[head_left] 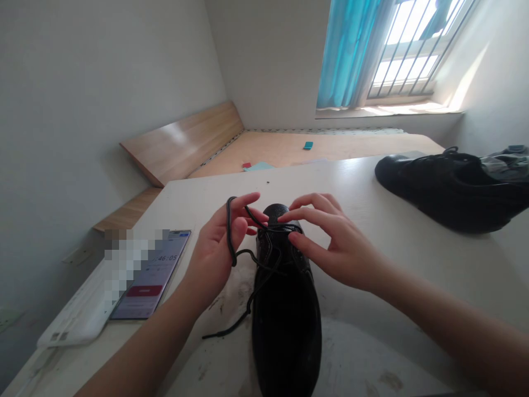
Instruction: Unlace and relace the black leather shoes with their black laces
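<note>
- The left hand (217,248) is curled around a black shoelace (230,231); a loop of it runs over the index finger and down across the palm, and the thumb and fingertips close on it near the shoe's eyelets.
- The right hand (334,245) has its fingers spread and loosely bent. The index tip and thumb rest at the laced top of the shoe; I cannot tell whether they pinch the lace.
- The black leather shoe (287,314) stands upright on the white table (413,259), between both hands, toe towards the person.
- The lace's free end trails off the shoe's left side onto the table.
- A smartphone (155,275), screen lit, lies left of the left hand, partly on a white flat device (78,314).
- A second black shoe (450,187) lies well apart at the table's far right.
</note>
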`<state>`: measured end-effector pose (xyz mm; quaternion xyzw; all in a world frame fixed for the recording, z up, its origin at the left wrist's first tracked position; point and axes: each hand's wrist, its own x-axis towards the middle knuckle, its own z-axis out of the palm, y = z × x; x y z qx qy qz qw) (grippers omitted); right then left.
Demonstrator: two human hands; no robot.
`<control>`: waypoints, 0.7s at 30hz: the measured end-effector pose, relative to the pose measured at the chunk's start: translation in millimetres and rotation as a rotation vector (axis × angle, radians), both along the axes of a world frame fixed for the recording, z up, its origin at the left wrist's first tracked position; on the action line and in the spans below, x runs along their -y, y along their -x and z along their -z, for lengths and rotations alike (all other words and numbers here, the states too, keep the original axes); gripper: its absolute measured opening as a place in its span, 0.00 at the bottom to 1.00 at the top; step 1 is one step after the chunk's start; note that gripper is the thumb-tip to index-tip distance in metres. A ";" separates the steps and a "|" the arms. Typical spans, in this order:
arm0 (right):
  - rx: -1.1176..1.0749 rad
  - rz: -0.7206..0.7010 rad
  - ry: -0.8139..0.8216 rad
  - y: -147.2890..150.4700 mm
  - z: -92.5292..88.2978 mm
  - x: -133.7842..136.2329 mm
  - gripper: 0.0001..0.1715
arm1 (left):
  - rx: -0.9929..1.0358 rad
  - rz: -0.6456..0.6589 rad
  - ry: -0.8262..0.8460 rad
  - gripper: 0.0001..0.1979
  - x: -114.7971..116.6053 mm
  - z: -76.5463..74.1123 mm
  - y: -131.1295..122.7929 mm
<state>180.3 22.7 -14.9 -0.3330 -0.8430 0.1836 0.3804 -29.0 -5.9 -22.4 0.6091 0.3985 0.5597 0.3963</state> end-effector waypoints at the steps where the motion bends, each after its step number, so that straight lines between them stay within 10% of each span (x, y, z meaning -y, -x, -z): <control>1: 0.025 -0.003 0.061 0.6 2.5 -2.8 0.13 | -0.002 0.022 0.002 0.25 0.2 0.2 0.5; 15: -0.563 -0.434 0.879 2.2 -3.3 -4.0 0.08 | -0.357 -0.063 -0.084 0.08 -2.3 4.5 0.5; 21: -0.749 -0.459 0.954 0.1 -5.7 -7.0 0.07 | -0.294 -0.044 -0.052 0.06 -6.3 5.7 -0.6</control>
